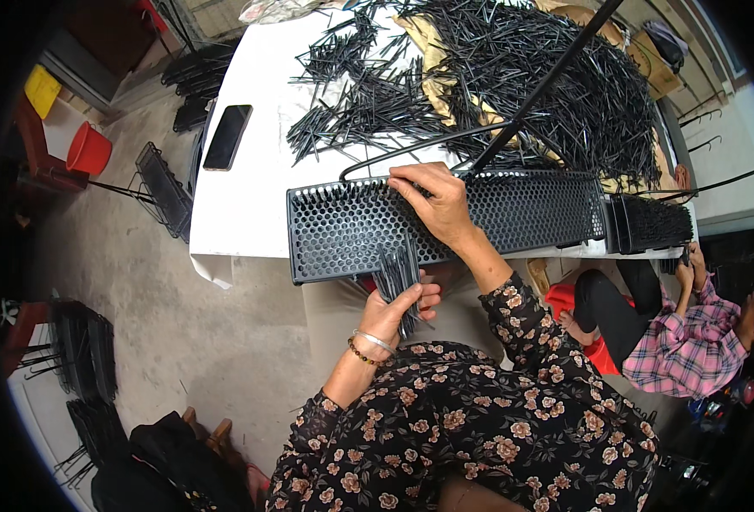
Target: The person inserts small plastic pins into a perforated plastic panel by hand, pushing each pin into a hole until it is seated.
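Note:
A long black perforated tray [343,235] with a honeycomb of round holes lies along the table's near edge. Short black pieces stand in a row of its holes along the far side. Below its near edge, my left hand [387,314] is closed around a bundle of thin black sticks [398,271], their upper ends overlapping the tray. My right hand [435,200] reaches over the tray, thumb and fingers pinched together at the far row. Whatever is between those fingertips is too small to make out.
A big heap of loose black sticks [548,81] covers the far table, partly on yellowish wrapping [432,72]. A phone [228,137] lies at the left on the white tabletop [262,85]. Black rods cross above the tray. At right, another person [684,341] sits beside a filled black tray [650,224].

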`<state>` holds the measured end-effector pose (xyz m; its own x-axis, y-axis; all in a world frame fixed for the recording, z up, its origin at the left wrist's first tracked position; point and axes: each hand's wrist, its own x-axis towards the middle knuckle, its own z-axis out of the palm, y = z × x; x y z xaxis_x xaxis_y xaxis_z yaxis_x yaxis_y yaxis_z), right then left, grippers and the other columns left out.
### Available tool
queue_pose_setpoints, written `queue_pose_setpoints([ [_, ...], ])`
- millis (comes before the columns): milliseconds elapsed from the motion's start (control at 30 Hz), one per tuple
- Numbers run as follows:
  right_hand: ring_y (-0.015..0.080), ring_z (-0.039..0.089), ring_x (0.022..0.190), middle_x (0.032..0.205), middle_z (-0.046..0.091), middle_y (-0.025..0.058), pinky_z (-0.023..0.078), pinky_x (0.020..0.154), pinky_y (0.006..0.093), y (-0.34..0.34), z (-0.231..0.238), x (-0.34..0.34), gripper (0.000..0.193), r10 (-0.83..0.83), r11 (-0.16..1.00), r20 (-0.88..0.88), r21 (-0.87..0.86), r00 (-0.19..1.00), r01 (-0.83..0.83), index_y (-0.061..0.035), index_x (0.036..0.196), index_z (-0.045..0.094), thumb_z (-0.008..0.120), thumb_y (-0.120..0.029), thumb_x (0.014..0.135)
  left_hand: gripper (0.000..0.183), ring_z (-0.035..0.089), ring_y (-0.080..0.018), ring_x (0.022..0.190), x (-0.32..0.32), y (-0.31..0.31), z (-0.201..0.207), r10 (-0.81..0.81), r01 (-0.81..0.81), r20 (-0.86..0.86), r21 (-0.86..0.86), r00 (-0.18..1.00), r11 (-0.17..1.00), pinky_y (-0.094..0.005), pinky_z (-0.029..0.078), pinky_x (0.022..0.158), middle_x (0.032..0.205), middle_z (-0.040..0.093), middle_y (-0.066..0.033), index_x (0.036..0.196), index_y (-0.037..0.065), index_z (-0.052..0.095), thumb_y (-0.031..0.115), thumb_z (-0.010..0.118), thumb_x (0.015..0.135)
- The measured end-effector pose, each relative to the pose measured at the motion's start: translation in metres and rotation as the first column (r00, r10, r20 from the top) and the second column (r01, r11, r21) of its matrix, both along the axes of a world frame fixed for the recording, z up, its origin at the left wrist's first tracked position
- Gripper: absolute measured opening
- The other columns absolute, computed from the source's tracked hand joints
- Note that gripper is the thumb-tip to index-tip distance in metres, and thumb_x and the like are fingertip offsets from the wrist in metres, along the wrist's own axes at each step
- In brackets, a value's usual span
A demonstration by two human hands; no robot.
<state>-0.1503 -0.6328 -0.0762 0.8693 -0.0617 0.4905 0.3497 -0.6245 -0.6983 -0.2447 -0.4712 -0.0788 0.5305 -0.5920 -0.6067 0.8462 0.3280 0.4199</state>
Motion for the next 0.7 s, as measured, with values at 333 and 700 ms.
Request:
queue_pose_setpoints([
  [333,0.0184,0.063,0.077,0.086,0.067,0.0079,0.047,0.070,0.0287,-0.005,0.006,-0.004,0.014,0.111,0.973,0.098,-0.215,0.989,-0.088,-0.0024,0.092,0.067,0.067,-0.007,0.078,0.028,0.064,-0.0204,0.084,-0.001,0.001,-0.006,0.024,-0.024,0.019,0.001,1.000,1.000,-0.0293,0.055,0.065,0.099,0.063,-0.0163,0.113,-0.002,0.051,0.011,0.057,0.089],
  [700,0.0087,0.059,0.067,0.079,0.066,0.0062,0.049,0.058,0.0208,-0.003,0.021,-0.062,0.029,0.234,0.888,-0.655,0.444,0.718,0.116,0.0051,0.102,0.063,0.066,-0.017,0.083,0.028,0.064,-0.0198,0.083,0.003,-0.002,0.010,0.041,-0.042,0.105,0.009,0.994,0.999,-0.0288,0.055,0.064,0.098,0.063,-0.0169,0.113,-0.004,0.051,0.009,0.055,0.089],
])
